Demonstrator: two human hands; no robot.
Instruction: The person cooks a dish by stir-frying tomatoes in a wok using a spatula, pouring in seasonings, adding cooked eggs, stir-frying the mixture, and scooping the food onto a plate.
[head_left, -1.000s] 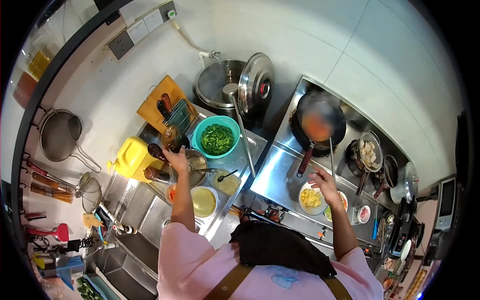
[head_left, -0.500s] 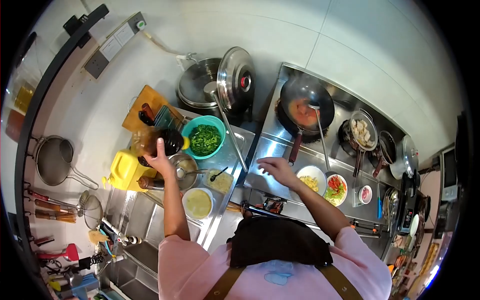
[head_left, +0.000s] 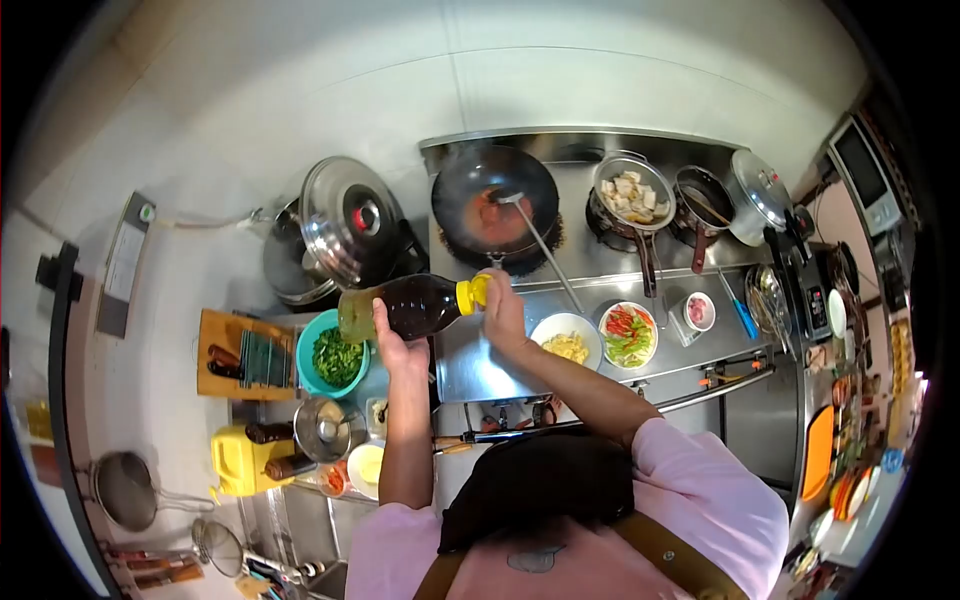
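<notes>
Your left hand [head_left: 400,345] is wrapped around the body of a clear plastic bottle of dark liquid [head_left: 415,305]; the palm is under its near side and the grip is closed to the bottle's width. Your right hand [head_left: 503,310] has its fingers closed in on the bottle's bright yellow plastic cap [head_left: 468,296]; how tight that hold is, and whether the cap is loose, cannot be determined. The bottle is tilted almost to horizontal, its neck toward 3 o'clock, in front of your chest.

Taking the bottle as the clock's centre: at 1 o'clock, a round black wok [head_left: 500,165] holds a reddish mixture, and a long-handled steel utensil [head_left: 545,245] rests in it with its handle toward you. At 2 o'clock, a round steel strainer [head_left: 662,185] of pale cubes sits over a pan. At 3 o'clock, beyond your right hand, a round white bowl [head_left: 560,322] contains yellow pieces; just beside it, a round white dish [head_left: 650,356] carries red and green strips. At 8 o'clock, near your left hand, stands a teal round bowl [head_left: 305,355] of chopped greens. At 11 o'clock, a domed steel lid [head_left: 335,215] leans at the large steel pot.
</notes>
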